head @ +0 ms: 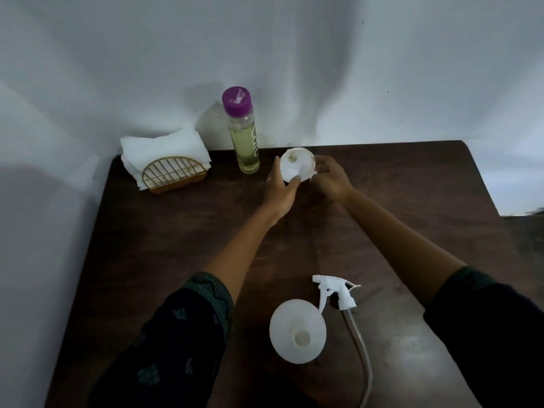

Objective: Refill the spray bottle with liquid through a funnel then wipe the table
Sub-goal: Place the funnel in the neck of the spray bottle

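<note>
Holding a white funnel (295,166) well beyond the spray bottle (297,331), on the far side of the table (176,245): left hand (279,192) wrapped around its near and left rim, thumb on the edge; right hand (331,181) curled against its right rim, fingers closed on it. Cannot tell whether the spout is touching the tabletop.

Standing upright with neck open and uncovered, trigger head (338,293) off and lying just beside the spray bottle to the right, tube trailing nearward. Likely at the step of bringing the funnel to that neck.

To do it well: carry the funnel straight back to the spray bottle, spout down and level. Seat the spout squarely in the open neck before letting go. Keep one hand on the bottle's shoulder, since it looks light and probably tips easily. Steer clear of the trigger head on the way down. Only then reach for the purple-capped refill bottle (243,136), far beyond the spray bottle and leftward. Leave the napkins (164,151), farther left again, for wiping.
</note>
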### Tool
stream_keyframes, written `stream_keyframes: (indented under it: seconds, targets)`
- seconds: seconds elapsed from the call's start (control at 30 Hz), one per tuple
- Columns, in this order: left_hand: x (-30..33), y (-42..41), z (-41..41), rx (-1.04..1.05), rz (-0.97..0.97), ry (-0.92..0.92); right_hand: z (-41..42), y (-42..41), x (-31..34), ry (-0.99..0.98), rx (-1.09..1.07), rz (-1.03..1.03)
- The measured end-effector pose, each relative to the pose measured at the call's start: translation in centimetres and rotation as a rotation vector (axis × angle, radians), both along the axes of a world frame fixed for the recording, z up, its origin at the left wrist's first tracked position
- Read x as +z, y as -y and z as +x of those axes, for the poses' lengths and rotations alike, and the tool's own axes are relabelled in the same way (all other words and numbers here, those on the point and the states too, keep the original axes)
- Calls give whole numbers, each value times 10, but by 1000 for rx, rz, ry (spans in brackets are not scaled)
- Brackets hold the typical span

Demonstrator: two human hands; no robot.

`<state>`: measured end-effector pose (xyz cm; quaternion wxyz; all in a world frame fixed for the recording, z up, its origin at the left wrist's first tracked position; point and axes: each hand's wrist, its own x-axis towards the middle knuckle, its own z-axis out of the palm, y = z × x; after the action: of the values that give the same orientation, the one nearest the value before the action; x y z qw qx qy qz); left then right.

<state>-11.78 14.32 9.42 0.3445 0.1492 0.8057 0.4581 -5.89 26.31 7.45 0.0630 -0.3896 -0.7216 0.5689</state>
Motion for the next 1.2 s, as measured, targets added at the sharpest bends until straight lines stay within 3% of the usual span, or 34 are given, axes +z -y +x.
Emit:
stream_keyframes:
  seconds: [0.33,0.57,1.2]
  targets:
    - [56,60,64,122,244,44,75,61,85,-327,5,84]
    - [93,112,117,104,398,16,137,102,130,-416,42,106]
    - [83,193,201,120,260,-115,220,165,130,-461,-34,-124]
